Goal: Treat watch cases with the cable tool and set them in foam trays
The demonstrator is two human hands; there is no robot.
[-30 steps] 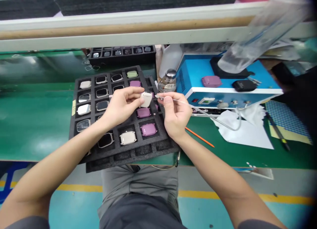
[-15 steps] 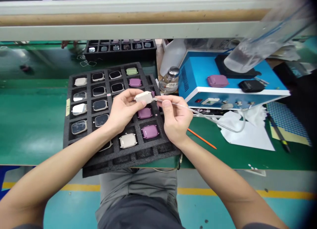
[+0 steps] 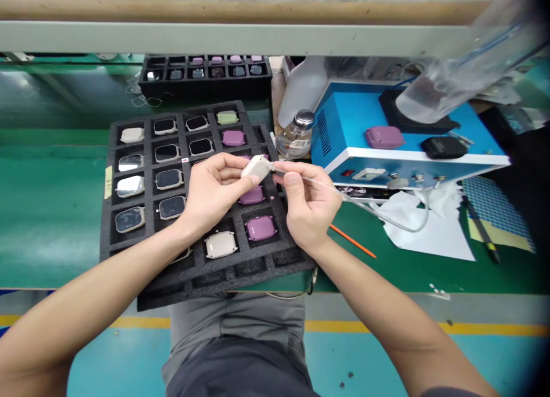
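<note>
My left hand (image 3: 221, 188) is closed around a cream watch case (image 3: 255, 169), thumb on its near side, above the black foam tray (image 3: 215, 265). My right hand (image 3: 310, 205) pinches the end of a thin clear tube (image 3: 358, 201), whose narrow tip meets the right edge of the case. Whether the tip goes into the case is too small to tell. Beneath my hands, the tray's compartments hold dark-faced watches (image 3: 168, 180), purple watch cases (image 3: 261, 228), a cream one (image 3: 220, 244) and a green one (image 3: 227, 117).
The tube runs to a blue control box (image 3: 348, 116) on the right, with a purple case (image 3: 384, 137) on top. A glass bottle (image 3: 296, 136) stands beside it. White paper (image 3: 447, 236) and an orange stick (image 3: 353, 240) lie on the green bench. Another tray (image 3: 206, 87) sits behind.
The cream watch case has turned in my left hand, its right end now tilted differently against the tube tip. Both hands stay close together, and the view has shifted slightly.
</note>
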